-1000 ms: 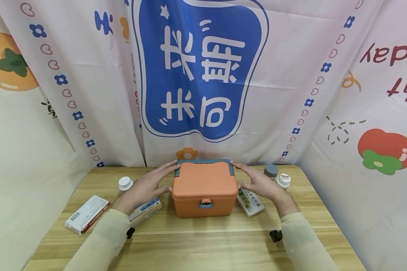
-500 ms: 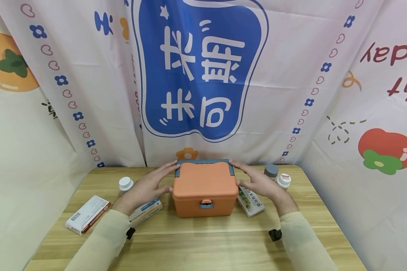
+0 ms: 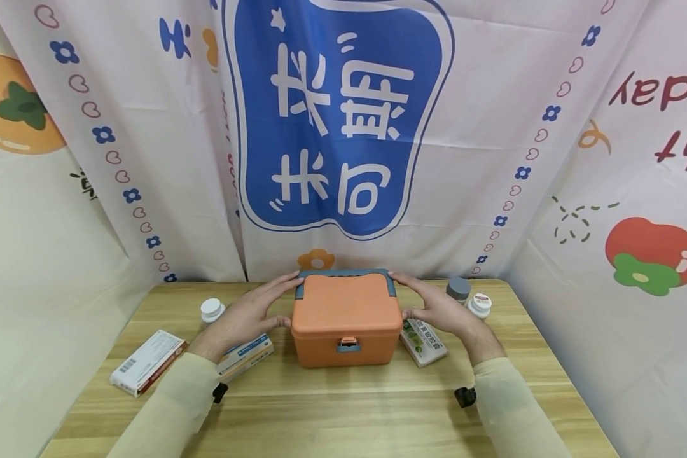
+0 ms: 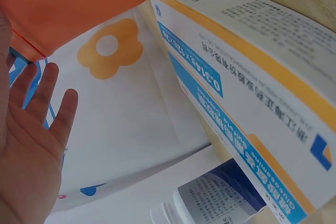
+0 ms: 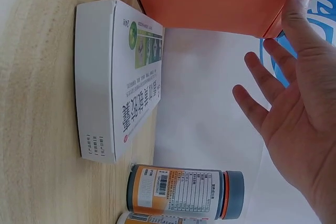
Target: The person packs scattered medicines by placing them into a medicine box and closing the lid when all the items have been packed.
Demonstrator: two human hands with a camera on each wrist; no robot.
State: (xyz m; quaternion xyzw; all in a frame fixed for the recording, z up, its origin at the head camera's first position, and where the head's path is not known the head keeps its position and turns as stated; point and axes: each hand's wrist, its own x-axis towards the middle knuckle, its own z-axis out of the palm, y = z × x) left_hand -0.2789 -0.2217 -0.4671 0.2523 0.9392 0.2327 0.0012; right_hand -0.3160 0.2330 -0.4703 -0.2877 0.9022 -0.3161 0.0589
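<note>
An orange lidded box (image 3: 346, 308) with a blue-grey handle (image 3: 346, 273) folded at its back edge stands on the wooden table, lid down. Its front latch (image 3: 348, 345) faces me. My left hand (image 3: 247, 320) rests against the box's left side, fingers extended to the back corner and thumb at the lid edge. On the opposite side, my right hand (image 3: 442, 310) lies the same way; the right wrist view shows its thumb (image 5: 296, 17) on the orange wall. A white and blue carton (image 4: 236, 82) lies below my left hand, and a white-green capsule carton (image 5: 123, 82) below my right.
A white carton with a red side (image 3: 147, 362) lies at the table's left. A white-capped bottle (image 3: 212, 310) stands behind my left wrist. Back right are a grey-capped bottle (image 3: 458, 289) and another white-capped bottle (image 3: 479, 305). A printed curtain (image 3: 481, 140) hangs close behind the box.
</note>
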